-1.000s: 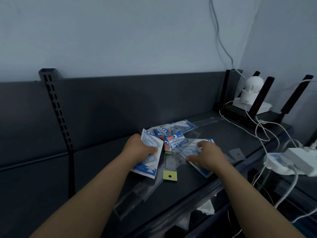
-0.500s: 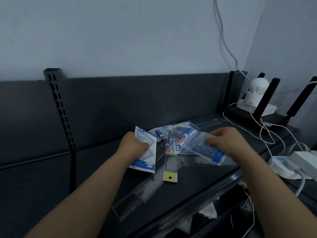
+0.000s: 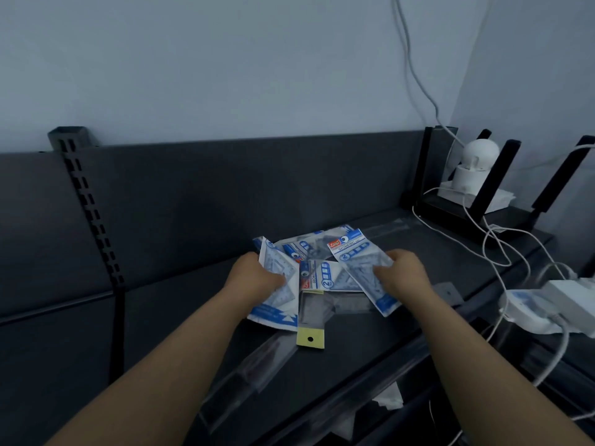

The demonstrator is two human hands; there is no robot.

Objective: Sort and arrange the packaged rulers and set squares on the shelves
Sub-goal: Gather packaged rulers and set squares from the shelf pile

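On shelf: each hand (closed) gripping packet.

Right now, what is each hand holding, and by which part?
The left hand grips a blue-and-white packaged set square at its left edge. The right hand pinches another blue-and-white set-square packet at its right edge.

Left arm: bare forearm enters from lower left, reaching forward and to the right.
Left hand: back of hand facing up, fingers curled shut, thumb pressed on top, pinching a set square packet.
Right arm: bare forearm enters from lower right, angled forward and to the left.
Right hand: knuckles up, fingers closed, thumb pointing left, gripping a second packet.
Spacing: hands level with each other, apart, not touching.
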